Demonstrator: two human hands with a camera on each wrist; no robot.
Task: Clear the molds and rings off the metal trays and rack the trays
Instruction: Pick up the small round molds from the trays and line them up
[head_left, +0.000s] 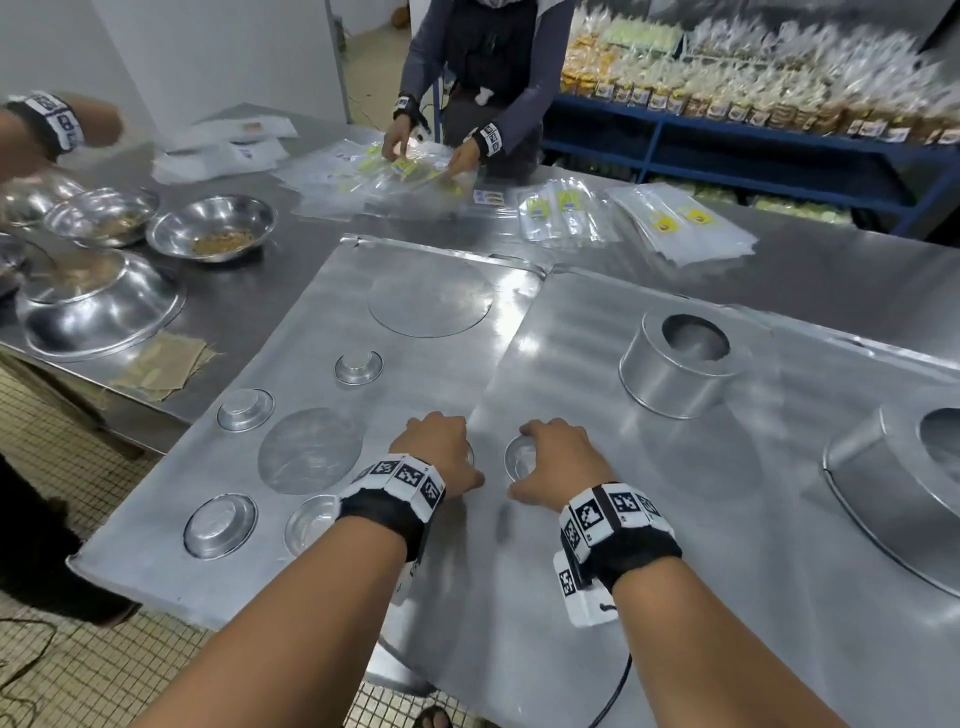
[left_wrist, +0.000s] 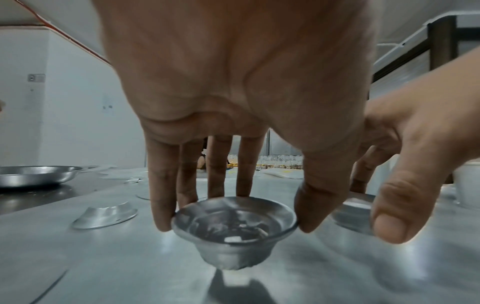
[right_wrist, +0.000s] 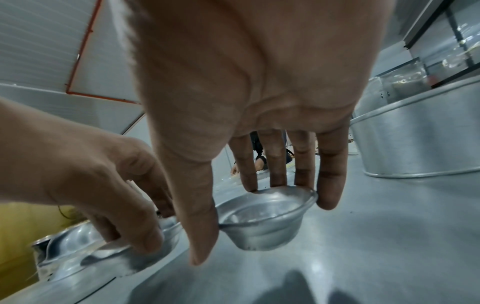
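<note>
Two metal trays lie side by side, the left tray (head_left: 311, 322) and the right tray (head_left: 597, 545). My left hand (head_left: 447, 452) pinches a small cup mold (left_wrist: 233, 226) by its rim, just above the tray; the hand hides it in the head view. My right hand (head_left: 550, 457) grips another small mold (head_left: 521, 458) (right_wrist: 265, 216) the same way, close beside the left. Several more small molds (head_left: 245, 409) and two flat discs (head_left: 310, 450) sit on the left tray. Two tall rings (head_left: 684, 358) stand on the right tray.
Steel bowls (head_left: 210, 227) and an upturned bowl (head_left: 98, 306) crowd the table's left. Across the table a person (head_left: 467, 78) sorts plastic bags (head_left: 680, 228). Another person's hand (head_left: 62, 124) reaches in at the far left. A blue shelf (head_left: 727, 135) of packaged goods stands behind.
</note>
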